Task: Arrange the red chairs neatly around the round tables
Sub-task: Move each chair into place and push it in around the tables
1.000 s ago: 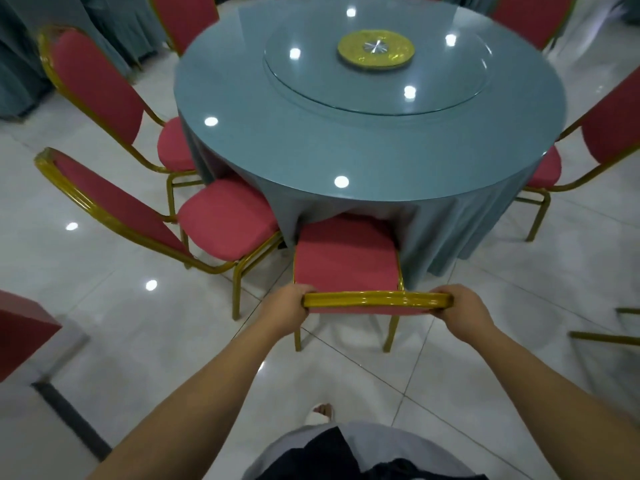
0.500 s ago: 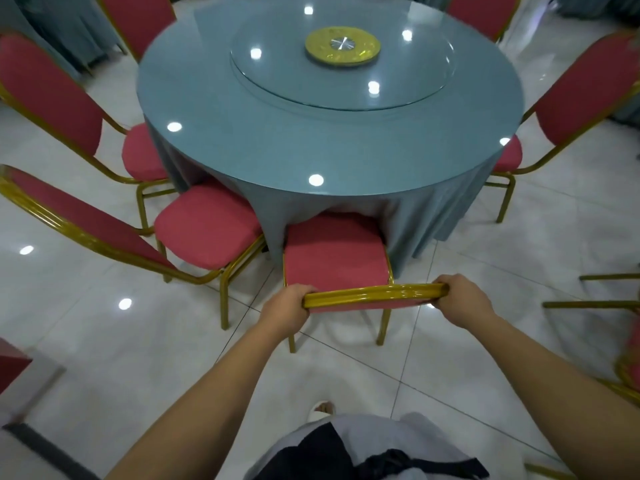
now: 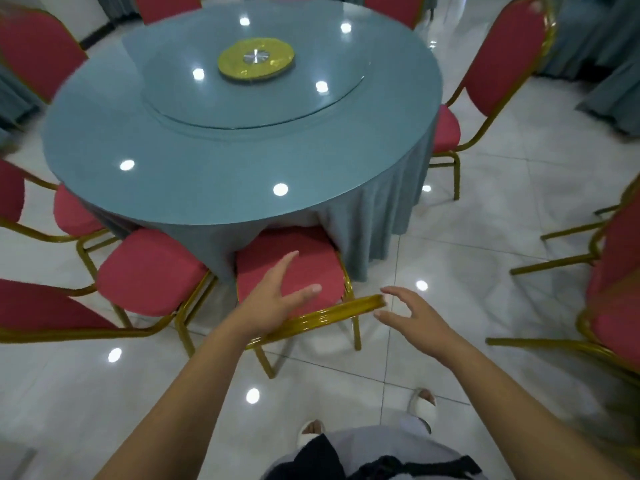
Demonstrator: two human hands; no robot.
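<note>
Glossy tiled floor (image 3: 485,271), white slippers (image 3: 421,403), gold disc (image 3: 256,59) on glass turntable (image 3: 194,98), teal drapes (image 3: 595,46)

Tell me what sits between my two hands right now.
In the head view, the gold top rail of the chair tucked at the round table runs between the open left hand and the open right hand.

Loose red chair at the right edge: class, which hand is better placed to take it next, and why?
Probably the right. The right hand is open, empty and nearer the loose chair. The left hand, also open, is over the tucked chair, farther off, and would have to reach across.
</note>
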